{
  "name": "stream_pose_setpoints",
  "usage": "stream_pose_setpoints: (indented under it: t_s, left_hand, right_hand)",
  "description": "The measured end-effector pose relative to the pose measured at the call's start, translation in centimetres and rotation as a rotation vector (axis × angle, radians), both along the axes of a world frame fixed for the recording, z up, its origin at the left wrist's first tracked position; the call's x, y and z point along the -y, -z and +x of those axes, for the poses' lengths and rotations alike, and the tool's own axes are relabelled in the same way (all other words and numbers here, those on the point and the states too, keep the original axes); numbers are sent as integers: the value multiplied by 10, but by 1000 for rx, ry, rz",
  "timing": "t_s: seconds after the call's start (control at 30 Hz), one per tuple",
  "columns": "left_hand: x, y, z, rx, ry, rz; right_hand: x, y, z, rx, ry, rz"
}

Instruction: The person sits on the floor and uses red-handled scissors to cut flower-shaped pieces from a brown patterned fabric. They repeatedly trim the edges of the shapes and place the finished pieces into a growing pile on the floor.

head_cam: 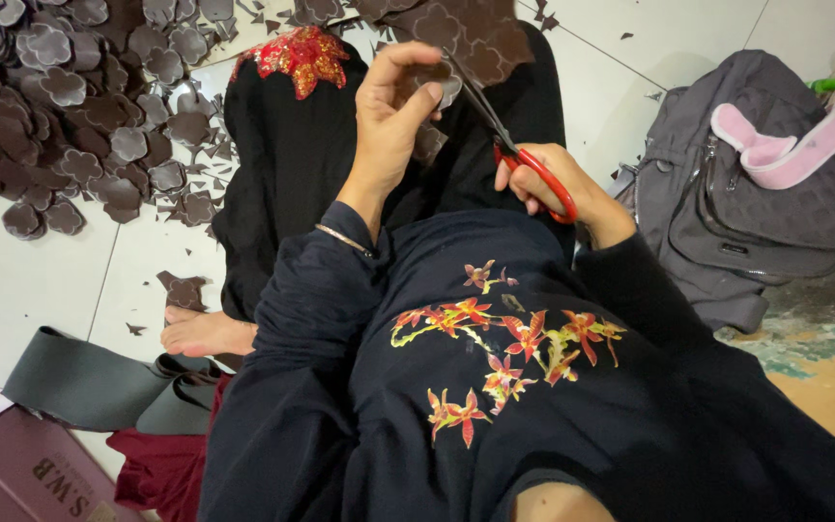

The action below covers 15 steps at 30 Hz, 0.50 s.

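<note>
My left hand (pixel 390 108) pinches a small brown flower-shaped piece (pixel 445 82) at the edge of a larger brown sheet (pixel 471 34) held over my lap. My right hand (pixel 558 186) grips red-handled scissors (pixel 524 159), whose dark blades point up and left into the brown sheet beside my left fingers. I sit on a white tiled floor in dark clothing with a red and yellow flower print.
A big heap of cut brown flower shapes (pixel 60 97) covers the floor at the upper left, with scraps around it. A grey bag (pixel 746 193) with a pink item (pixel 785 145) on it lies at the right. A grey folded strip (pixel 89 382) and a mauve box (pixel 21 474) are at the lower left.
</note>
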<state>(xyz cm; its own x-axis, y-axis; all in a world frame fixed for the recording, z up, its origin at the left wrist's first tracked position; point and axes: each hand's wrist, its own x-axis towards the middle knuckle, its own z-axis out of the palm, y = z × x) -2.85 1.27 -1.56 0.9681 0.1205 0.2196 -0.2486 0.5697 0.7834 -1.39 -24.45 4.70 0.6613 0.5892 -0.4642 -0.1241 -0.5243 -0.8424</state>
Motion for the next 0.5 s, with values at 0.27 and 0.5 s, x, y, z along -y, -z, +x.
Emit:
stream_pose_setpoints:
  t_s: [0.27,0.5]
  left_hand:
    - [-5,-9,-2,-38,148,-40]
    - [-7,-19,-3,-67,175,-12]
  right_hand:
    - [1,-3,-7,-7,-32,123]
    - [-5,-9,-7,13,-68,187]
